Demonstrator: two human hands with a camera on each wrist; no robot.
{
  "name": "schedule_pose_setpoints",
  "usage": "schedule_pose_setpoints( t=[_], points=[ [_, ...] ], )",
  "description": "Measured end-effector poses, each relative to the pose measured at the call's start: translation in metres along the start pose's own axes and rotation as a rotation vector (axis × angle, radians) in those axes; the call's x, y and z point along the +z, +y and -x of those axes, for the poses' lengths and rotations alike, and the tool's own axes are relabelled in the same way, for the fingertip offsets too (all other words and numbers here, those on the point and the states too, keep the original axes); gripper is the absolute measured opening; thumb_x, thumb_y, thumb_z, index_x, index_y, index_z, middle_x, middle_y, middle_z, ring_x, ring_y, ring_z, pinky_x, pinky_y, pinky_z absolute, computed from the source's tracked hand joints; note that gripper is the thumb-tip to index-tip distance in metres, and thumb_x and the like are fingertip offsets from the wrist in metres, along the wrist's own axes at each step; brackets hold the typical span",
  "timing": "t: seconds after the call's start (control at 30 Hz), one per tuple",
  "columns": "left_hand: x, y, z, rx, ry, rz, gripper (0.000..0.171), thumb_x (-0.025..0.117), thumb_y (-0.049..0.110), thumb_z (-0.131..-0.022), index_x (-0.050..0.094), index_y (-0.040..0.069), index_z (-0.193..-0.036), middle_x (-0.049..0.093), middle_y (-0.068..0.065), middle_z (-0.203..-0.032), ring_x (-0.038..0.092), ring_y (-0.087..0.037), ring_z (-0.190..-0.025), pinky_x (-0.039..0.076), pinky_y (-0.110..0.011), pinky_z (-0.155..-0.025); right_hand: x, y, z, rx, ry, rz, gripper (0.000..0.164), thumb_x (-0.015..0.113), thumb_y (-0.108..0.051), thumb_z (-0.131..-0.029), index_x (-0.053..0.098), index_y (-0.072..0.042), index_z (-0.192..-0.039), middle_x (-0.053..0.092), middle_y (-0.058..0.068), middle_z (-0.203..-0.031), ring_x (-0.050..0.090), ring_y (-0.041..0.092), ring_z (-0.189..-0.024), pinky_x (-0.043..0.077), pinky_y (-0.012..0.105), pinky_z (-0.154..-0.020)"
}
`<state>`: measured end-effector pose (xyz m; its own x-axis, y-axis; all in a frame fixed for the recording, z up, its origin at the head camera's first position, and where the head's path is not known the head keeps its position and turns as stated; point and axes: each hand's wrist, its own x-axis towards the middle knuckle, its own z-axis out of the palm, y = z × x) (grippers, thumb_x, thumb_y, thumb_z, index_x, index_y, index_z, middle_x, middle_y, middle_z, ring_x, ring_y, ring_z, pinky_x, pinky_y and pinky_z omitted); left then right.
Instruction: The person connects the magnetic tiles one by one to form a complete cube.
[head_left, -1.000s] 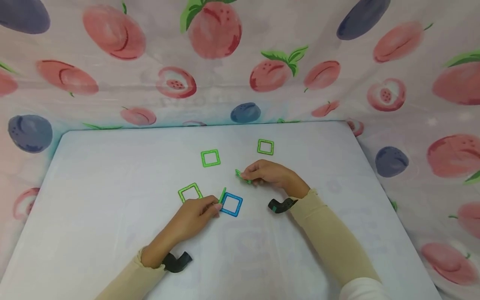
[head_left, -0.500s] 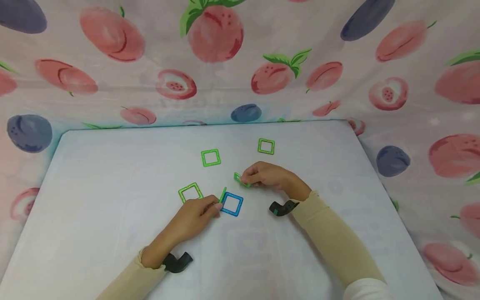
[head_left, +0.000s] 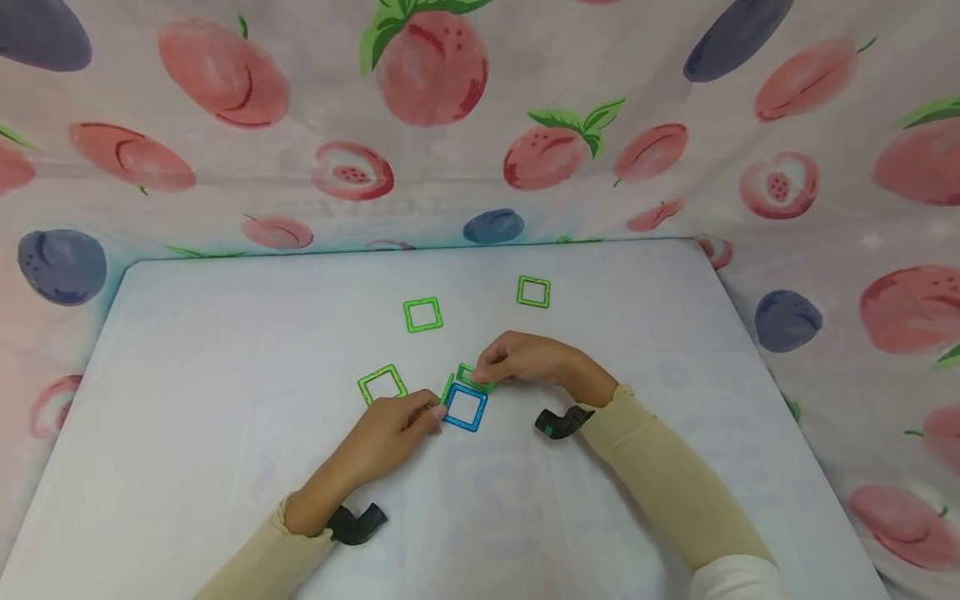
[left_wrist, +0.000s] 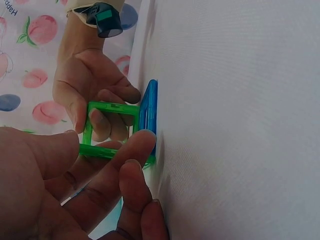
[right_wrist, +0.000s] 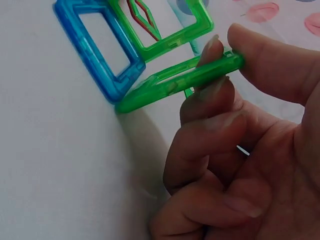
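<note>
A blue square magnetic tile (head_left: pixel 474 427) lies flat on the white table between my two hands. My left hand (head_left: pixel 390 437) pinches a green magnetic tile (head_left: pixel 447 388) that stands on edge along the blue tile's left side. At the blue tile's far side, my right hand (head_left: pixel 528 358) grips another green square tile (head_left: pixel 462 368) between thumb and fingers. In the right wrist view, this tile (right_wrist: pixel 175 85) is tilted, its lower corner right at the blue tile's corner (right_wrist: pixel 116 95). The left wrist view shows fingers of both hands around the green frames beside the blue tile (left_wrist: pixel 152 110).
Three green square tiles lie flat: one by my left hand (head_left: pixel 365 392), one farther back (head_left: pixel 423 327), one at the back right (head_left: pixel 533 279). A fruit-printed cloth (head_left: pixel 450 183) hangs behind the table (head_left: pixel 225 375). Black wrist cameras (head_left: pixel 358 527) jut from both sleeves.
My right hand has moved toward me and slightly left, bringing its green tile up to the blue tile's far edge. The left hand stays in place with its tile.
</note>
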<state>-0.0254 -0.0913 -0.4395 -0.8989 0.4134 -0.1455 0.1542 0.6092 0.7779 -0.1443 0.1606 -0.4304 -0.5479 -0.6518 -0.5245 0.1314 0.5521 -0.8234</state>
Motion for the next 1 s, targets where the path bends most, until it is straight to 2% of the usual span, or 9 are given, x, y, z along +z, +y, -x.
schedule_pose_setpoints(
  t=[0.13,0.37,0.63,0.8,1.0],
  points=[
    [0.0001,0.0002,0.0003,0.004,0.003,0.004,0.018,0.056,0.029,-0.106,0.069,0.019,-0.102,0.063,0.006,-0.072,0.054,-0.007,-0.066,0.042,-0.023,-0.061,0.0013,0.0006,-0.0011,-0.001,0.001,0.017,0.022,0.068,-0.019,-0.098,0.078,0.0,-0.101,0.063,-0.003,-0.078,0.047,0.014,-0.078,0.037,0.027,-0.07],
    [0.0011,0.0002,0.0012,0.017,0.016,0.016,0.019,0.055,0.028,-0.107,0.07,0.017,-0.103,0.072,0.005,-0.084,0.059,-0.006,-0.073,0.047,-0.024,-0.067,0.003,0.0021,-0.002,-0.031,-0.01,-0.003,0.022,0.069,-0.015,-0.097,0.077,0.004,-0.103,0.06,-0.004,-0.076,0.047,0.013,-0.076,0.037,0.026,-0.069],
    [0.0049,0.0013,0.0009,0.023,0.043,-0.01,0.019,0.054,0.028,-0.108,0.069,0.017,-0.104,0.07,0.007,-0.081,0.058,-0.006,-0.073,0.047,-0.025,-0.068,0.0037,0.0066,-0.0056,-0.078,-0.056,-0.012,0.02,0.062,-0.009,-0.099,0.074,0.007,-0.1,0.059,-0.003,-0.079,0.043,0.014,-0.071,0.035,0.024,-0.065],
    [0.0062,0.0017,0.0009,0.011,0.054,-0.013,0.018,0.053,0.026,-0.108,0.068,0.017,-0.102,0.069,0.007,-0.08,0.057,-0.007,-0.072,0.046,-0.024,-0.067,0.0027,0.0071,-0.005,-0.113,-0.095,0.0,0.022,0.06,-0.011,-0.101,0.071,0.008,-0.097,0.049,-0.003,-0.073,0.039,0.014,-0.067,0.033,0.025,-0.065],
    [0.0066,0.0008,0.0005,-0.001,0.056,-0.017,0.019,0.053,0.025,-0.108,0.068,0.017,-0.102,0.069,0.006,-0.08,0.057,-0.008,-0.073,0.046,-0.025,-0.068,0.0015,0.0078,-0.0053,-0.162,-0.138,0.081,0.024,0.058,-0.015,-0.104,0.069,0.003,-0.094,0.044,-0.004,-0.072,0.038,0.013,-0.067,0.032,0.025,-0.065]
  ],
)
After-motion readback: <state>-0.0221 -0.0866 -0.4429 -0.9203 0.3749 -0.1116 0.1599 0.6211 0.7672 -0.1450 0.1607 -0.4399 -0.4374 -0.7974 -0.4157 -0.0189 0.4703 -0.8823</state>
